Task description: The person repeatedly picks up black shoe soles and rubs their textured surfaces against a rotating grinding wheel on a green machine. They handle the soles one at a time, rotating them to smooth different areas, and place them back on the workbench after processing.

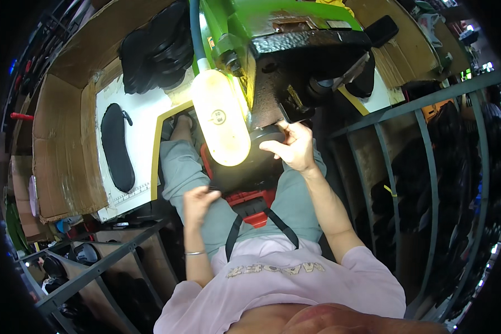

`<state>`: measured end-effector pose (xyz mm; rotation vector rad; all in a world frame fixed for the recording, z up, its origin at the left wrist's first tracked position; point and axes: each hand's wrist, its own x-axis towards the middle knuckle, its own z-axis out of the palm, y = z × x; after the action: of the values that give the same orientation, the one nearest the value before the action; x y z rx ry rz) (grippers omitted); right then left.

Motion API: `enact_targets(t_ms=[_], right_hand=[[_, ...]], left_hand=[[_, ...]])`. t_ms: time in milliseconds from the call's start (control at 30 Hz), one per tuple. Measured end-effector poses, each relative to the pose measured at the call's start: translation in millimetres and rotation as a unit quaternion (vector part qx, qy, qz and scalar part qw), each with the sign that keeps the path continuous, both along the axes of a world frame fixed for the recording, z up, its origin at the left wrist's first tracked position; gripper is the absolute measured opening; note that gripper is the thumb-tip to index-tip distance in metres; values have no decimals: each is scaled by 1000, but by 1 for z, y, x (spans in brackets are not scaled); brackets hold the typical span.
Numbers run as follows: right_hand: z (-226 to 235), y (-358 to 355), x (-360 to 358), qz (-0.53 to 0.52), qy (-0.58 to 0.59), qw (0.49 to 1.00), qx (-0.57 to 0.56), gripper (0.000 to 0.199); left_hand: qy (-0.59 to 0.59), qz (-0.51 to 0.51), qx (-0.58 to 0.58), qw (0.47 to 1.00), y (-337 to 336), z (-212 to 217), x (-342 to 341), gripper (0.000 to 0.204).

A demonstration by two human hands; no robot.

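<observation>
My right hand [296, 149] is raised to the underside of the black machine head [284, 78], thumb and fingers bent around the edge of a dark rounded piece [266, 137]. Shadow and glare hide what kind of piece this is. Lower and to the left, over my thigh, my left hand [198, 206] is curled closed and slightly blurred; something small and dark shows at its fingertips, too unclear to name. A glowing oblong lamp [222, 119] hangs between the hands. On the white table to the left lies a black shoe sole [117, 147] with a small tab.
Several black soles [156, 50] are piled at the far left inside a cardboard box wall [64, 145]. The table has a yellow cut-out edge [157, 145]. Metal racks [423, 139] with dark goods stand at right, and another rack [103, 267] at lower left.
</observation>
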<state>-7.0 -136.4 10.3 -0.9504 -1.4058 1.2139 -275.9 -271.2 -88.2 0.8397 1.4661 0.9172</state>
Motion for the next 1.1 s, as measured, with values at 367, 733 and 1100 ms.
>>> enact_targets(t_ms=[367, 733, 1100], right_hand=[[87, 1, 166, -247, -152, 875, 388, 30], [-17, 91, 264, -280, -403, 825, 278, 42], [-101, -83, 71, 133, 2, 985, -111, 109]], left_hand=[[702, 61, 287, 649, 55, 62, -71, 80], [666, 71, 174, 722, 10, 47, -99, 55], [289, 27, 428, 856, 6, 137, 90, 22]])
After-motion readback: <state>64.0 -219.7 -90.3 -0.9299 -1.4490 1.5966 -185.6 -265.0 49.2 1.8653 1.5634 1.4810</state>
